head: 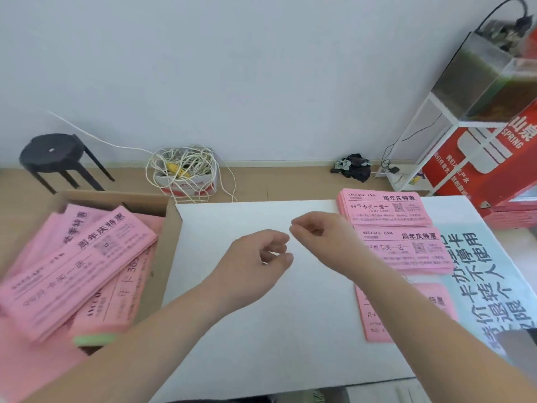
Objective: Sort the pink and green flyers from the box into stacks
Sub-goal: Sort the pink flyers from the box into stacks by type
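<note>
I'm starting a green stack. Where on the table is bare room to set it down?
Widest bare patch: the white tabletop between the cardboard box on the left and the pink stacks on the right, especially toward the near edge. A smaller strip lies along the far edge. The right side is crowded, and the left hand and right hand hover mid-table.

Bright, even light, faint shadows, blurred left edge, wide-angle bending

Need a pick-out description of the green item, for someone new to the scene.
Look at the cardboard box left of the white table. At its near corner lies a blurred green strip, the only green thing among pink flyers.
</note>
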`<state>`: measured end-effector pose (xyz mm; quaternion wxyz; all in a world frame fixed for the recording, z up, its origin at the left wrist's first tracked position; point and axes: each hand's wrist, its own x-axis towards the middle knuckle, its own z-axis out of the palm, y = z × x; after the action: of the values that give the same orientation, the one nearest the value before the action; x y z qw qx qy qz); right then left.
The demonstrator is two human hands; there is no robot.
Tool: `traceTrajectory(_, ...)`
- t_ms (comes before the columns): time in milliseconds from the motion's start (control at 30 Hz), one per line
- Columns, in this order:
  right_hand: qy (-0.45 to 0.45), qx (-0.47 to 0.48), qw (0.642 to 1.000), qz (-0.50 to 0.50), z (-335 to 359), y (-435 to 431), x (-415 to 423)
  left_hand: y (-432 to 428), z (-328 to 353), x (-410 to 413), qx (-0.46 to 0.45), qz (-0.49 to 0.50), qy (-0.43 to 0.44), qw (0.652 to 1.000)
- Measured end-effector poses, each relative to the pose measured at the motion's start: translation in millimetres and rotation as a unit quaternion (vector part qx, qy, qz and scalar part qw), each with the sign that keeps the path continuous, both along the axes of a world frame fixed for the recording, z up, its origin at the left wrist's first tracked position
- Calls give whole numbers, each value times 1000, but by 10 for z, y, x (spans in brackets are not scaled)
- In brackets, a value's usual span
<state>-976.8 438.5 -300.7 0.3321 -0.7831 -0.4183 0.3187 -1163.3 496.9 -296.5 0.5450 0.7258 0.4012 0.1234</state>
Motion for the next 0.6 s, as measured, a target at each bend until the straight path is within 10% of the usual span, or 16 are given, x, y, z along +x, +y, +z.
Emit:
traceTrajectory(333, 79, 79, 985, 132, 155, 938, -2095, 461, 248, -2184, 29, 174, -33, 984)
traceTrajectory(600, -126, 68, 970, 197, -391, 1186, -2859, 989, -178, -3363, 274, 146, 182, 933)
